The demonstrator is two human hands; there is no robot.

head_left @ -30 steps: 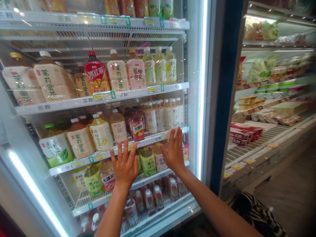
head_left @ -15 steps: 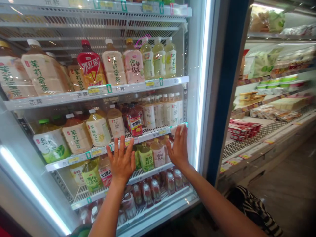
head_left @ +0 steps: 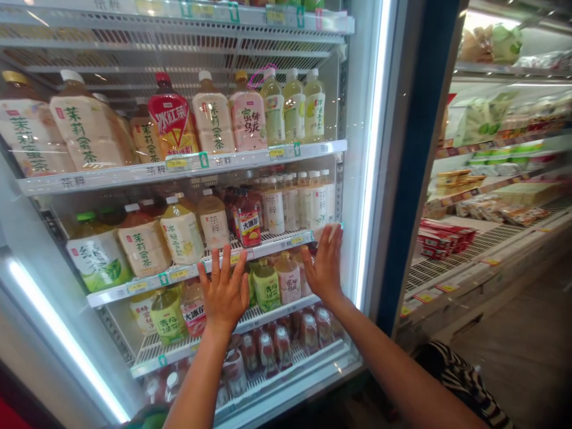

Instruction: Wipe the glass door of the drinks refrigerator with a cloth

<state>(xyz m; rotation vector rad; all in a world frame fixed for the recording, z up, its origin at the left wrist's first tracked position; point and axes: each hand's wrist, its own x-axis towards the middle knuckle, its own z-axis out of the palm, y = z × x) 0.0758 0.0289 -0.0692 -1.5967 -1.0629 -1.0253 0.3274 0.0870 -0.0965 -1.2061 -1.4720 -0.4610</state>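
Our left hand [head_left: 223,302] is at the lower middle of the frame, back towards us, its fingers spread wide and straight with nothing in their grasp; our right hand [head_left: 325,269], right of centre, is likewise empty and open, thumb standing away from the raised fingers. We cannot tell whether either palm presses against anything. Between the hands in view, on the lower shelf of the cooler [head_left: 356,119], we see a green bottle [head_left: 267,290] whose label reads 青梅绿茶, and just beside it a pale pink bottle [head_left: 290,280] marked 蜜桃乌龙. Left of our left wrist, a red-and-white label on a dark bottle [head_left: 193,314] says 大冰茶, and a second green bottle [head_left: 167,322] repeats 青梅绿茶. Above the left hand we find a small red-labelled bottle [head_left: 248,221], again 大冰茶, and a cream-labelled bottle [head_left: 213,221] printed 茶粹; at centre left, a large green-capped bottle [head_left: 99,259] reads 绿茶. In the upper left, a red bottle [head_left: 173,122] carries 冰红茶 in white, and the shelf strip [head_left: 107,177] below it repeats 茶粹. Figures on the yellow price tags [head_left: 176,162] are too blurred for us to read surely.
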